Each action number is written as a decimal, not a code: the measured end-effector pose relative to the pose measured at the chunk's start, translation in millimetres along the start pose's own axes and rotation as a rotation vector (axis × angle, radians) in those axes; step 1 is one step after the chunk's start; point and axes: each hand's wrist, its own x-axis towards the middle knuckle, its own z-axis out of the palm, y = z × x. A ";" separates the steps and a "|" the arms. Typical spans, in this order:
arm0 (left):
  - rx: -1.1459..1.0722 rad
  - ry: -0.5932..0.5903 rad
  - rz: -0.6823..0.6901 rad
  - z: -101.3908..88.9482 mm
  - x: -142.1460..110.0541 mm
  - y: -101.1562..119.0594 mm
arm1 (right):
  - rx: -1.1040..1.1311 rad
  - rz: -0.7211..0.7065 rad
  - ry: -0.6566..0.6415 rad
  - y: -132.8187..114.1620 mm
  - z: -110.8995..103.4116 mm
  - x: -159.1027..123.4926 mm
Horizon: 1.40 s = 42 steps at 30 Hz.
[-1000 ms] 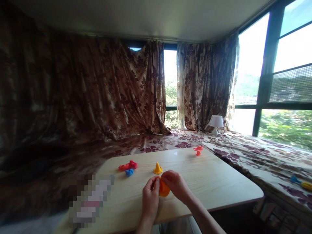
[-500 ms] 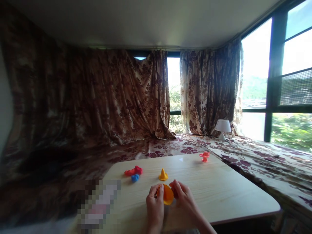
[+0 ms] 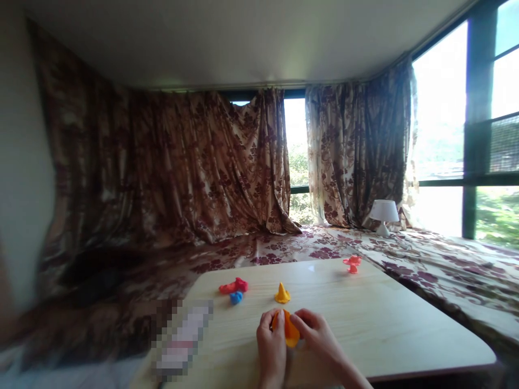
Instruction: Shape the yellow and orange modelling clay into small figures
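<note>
Between my two hands is a thin, curved orange-yellow piece of modelling clay (image 3: 291, 330), held a little above the table. My left hand (image 3: 271, 337) is closed on its left edge, thumb on top. At its right upper edge, my right hand (image 3: 316, 329) pinches the rim with thumb and fingers. Just beyond the hands a yellow cone of clay with a flared base (image 3: 282, 293) stands upright on the table. Farther left lie a red lump of clay (image 3: 234, 286) and a small blue lump (image 3: 235, 297) beside it.
The pale wooden table (image 3: 389, 324) has rounded corners. Near its far edge stands a pinkish-red clay shape (image 3: 352, 264). A blurred-out flat object (image 3: 184, 337) lies at the left edge. Beyond are a flower-patterned cloth, a white lamp (image 3: 384, 214), curtains (image 3: 243, 162) and windows.
The view has swung slightly left, so everything sits farther right. My right fingers have moved in onto the orange-yellow piece, whose opening now looks narrower.
</note>
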 end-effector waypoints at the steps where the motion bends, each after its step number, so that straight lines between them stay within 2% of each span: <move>1: 0.007 0.008 0.010 -0.2 0.1 0.0 | -0.001 0.004 -0.001 0.9 0.7 0.0; 9: 0.055 -0.031 0.013 -0.1 -2.2 -2.8 | 0.033 -0.004 0.040 12.9 -0.5 2.9; 27: 0.057 -0.053 0.019 0.6 -3.9 0.5 | 0.015 -0.025 0.074 12.8 -2.3 2.2; 42: 0.050 -0.023 0.021 1.5 -3.7 -2.1 | 0.001 -0.012 0.081 7.4 -3.6 -0.3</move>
